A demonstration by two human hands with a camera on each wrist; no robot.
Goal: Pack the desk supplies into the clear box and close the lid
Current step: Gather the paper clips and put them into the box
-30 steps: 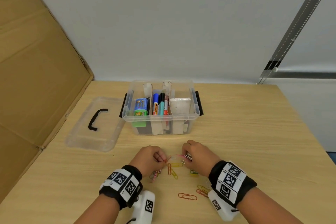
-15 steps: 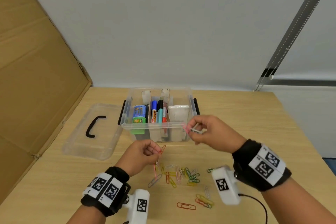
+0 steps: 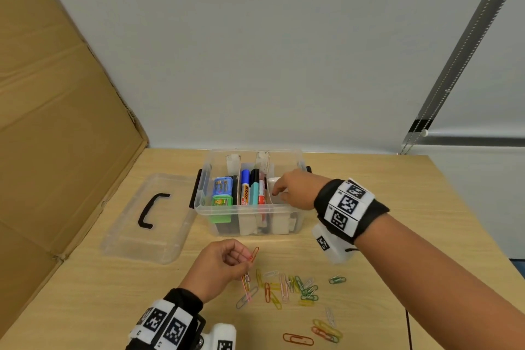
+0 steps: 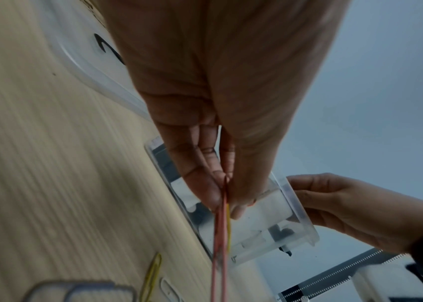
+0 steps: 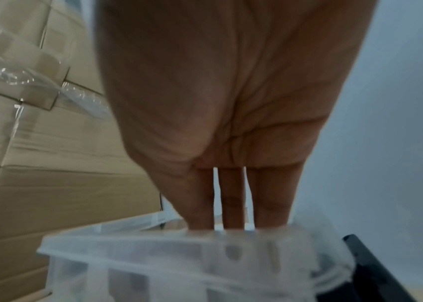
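Observation:
The clear box [image 3: 250, 209] stands open mid-table, with markers [image 3: 250, 187] in its middle compartment. My right hand [image 3: 277, 193] reaches down into the right compartment. Its fingers [image 5: 230, 204] point straight down behind the box rim [image 5: 153, 245], which hides the tips, and no clip shows in them. My left hand [image 3: 247, 260] hovers in front of the box and pinches a few paper clips [image 4: 220, 235], one orange end sticking up and pink and yellow ones hanging. Several loose coloured paper clips [image 3: 287, 287] lie on the table below it. The clear lid [image 3: 147, 216] lies flat left of the box.
A blue and green pack [image 3: 223, 190] fills the box's left compartment and a white item [image 3: 281, 224] sits in the right one. A big cardboard sheet [image 3: 56, 122] leans along the left side. More clips [image 3: 298, 339] lie near the front edge.
My right hand rose from the clip pile with a few clips and moved forward into the box's right compartment. My left hand lifted slightly, still pinching clips.

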